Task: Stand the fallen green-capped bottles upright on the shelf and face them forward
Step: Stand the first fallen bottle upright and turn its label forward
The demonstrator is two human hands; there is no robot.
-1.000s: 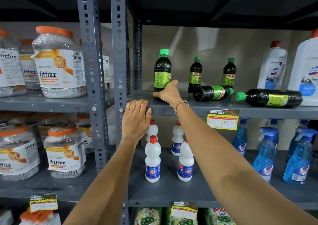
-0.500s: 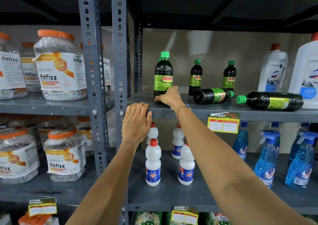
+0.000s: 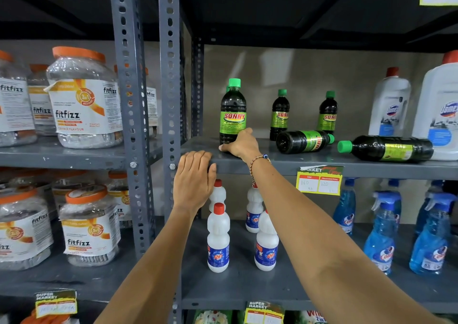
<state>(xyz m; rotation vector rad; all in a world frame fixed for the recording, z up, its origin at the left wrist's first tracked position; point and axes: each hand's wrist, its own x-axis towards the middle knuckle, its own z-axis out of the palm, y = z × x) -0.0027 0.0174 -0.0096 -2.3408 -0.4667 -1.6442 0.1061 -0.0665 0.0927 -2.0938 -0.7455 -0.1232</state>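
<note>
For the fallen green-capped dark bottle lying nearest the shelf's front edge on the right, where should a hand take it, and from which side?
Grip the fallen green-capped dark bottle around its body near the label, coming from the front and above. It lies lengthwise along the grey metal shelf, cap pointing left, so its long side is open to the front, and probably within reach of the right hand.

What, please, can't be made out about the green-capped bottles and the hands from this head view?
- Upright front bottle: its base is hidden by the right hand, so the grip can't be judged.
- A green cap behind it: that bottle is almost wholly hidden.
- Far fallen bottle: its label faces away from the camera, unreadable.
- Price tag: the handwriting is too faint.
- Left hand: its fingertips curl over the shelf edge, out of sight.
</note>
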